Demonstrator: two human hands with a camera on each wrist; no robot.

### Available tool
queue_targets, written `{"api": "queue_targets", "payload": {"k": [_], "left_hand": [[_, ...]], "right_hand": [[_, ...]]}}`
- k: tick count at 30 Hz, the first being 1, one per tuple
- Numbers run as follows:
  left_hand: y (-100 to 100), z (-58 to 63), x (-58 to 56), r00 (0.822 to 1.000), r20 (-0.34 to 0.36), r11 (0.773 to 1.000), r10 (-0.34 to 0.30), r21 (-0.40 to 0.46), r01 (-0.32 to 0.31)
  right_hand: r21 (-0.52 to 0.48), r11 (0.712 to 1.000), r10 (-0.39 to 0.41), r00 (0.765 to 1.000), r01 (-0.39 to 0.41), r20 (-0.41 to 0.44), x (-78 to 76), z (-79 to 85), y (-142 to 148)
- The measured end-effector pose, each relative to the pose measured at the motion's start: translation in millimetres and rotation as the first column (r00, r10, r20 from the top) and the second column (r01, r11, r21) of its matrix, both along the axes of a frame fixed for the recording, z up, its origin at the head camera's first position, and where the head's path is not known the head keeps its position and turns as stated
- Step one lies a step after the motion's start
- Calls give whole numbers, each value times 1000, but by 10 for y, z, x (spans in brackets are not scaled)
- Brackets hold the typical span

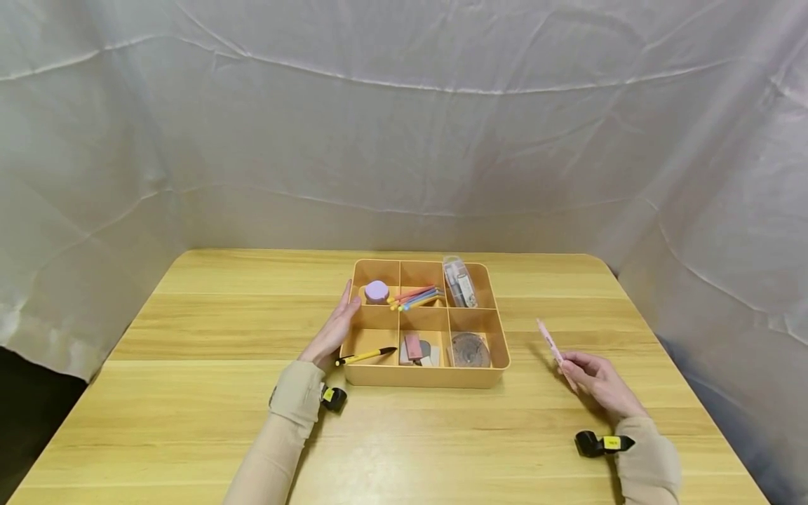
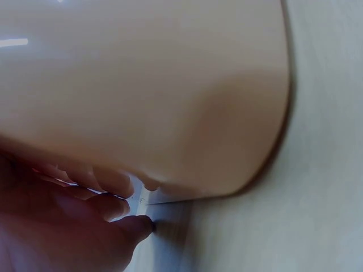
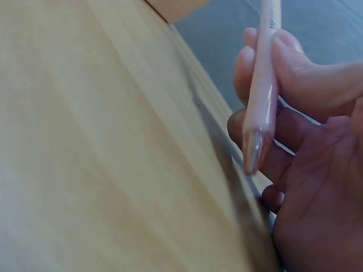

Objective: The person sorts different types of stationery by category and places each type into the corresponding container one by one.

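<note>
My right hand point(image 1: 600, 382) holds a slim pink pen point(image 1: 550, 341) above the table, right of the organizer box. In the right wrist view, thumb and fingers pinch the pen point(image 3: 264, 93) at its barrel, its shiny metallic end pointing down. My left hand point(image 1: 331, 333) rests against the left outer wall of the peach organizer box point(image 1: 423, 377), its fingers fairly straight. The left wrist view shows the box wall point(image 2: 142, 85) close up with the left hand point(image 2: 68, 226) beside it. A yellow and black pen point(image 1: 366, 356) lies across the box's front left compartment.
Other compartments hold a round purple-lidded container point(image 1: 376, 292), several coloured pens point(image 1: 416, 297), a clear case point(image 1: 460, 282), erasers point(image 1: 413, 346) and a round clear tape-like item point(image 1: 470, 349). The wooden table point(image 1: 214, 379) meets a grey curtain point(image 1: 404, 154) behind.
</note>
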State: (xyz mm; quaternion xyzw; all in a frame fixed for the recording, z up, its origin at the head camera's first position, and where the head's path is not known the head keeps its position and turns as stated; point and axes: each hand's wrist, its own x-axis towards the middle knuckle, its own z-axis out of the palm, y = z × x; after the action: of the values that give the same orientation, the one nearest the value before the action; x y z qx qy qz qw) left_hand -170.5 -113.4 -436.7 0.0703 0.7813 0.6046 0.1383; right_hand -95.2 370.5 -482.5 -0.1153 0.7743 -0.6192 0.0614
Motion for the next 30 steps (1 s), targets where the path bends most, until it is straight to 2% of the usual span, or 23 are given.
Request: {"api": "queue_targets", "payload": {"k": [3, 6, 15, 18, 20, 23, 25, 27, 30], "left_hand": [[4, -8, -7, 1000, 0, 1000, 5, 10, -5], [6, -17, -10, 1000, 2, 1000, 9, 6, -9], [3, -16, -9, 1000, 4, 1000, 13, 4, -13], [3, -19, -10, 1000, -18, 1000, 7, -12, -7], [0, -21, -13, 999, -35, 1000, -1, -23, 0], [3, -30, -19, 999, -42, 1000, -9, -17, 8], [7, -33, -26, 999, -45, 1000, -10, -12, 10], [9, -33, -28, 999, -42, 1000, -7, -3, 7], [5, -27, -31, 999, -43, 1000, -5, -6, 4]], "right_hand": [[-111, 993, 47, 999, -48, -10, -10, -23, 26], [-160, 986, 53, 998, -55, -16, -17, -16, 42], [-144, 989, 12, 999, -17, -36, -12, -23, 49], [-190, 982, -7, 999, -4, -54, -10, -33, 38], [-258, 966, -37, 998, 23, -49, -11, -15, 4], [-284, 954, -116, 991, 92, -66, -26, 129, -121], [-263, 954, -175, 980, 145, -95, -51, 302, -275], [-213, 960, -218, 962, 182, -164, -87, 503, -485], [-184, 966, -232, 929, 184, -287, -141, 762, -860]]}}
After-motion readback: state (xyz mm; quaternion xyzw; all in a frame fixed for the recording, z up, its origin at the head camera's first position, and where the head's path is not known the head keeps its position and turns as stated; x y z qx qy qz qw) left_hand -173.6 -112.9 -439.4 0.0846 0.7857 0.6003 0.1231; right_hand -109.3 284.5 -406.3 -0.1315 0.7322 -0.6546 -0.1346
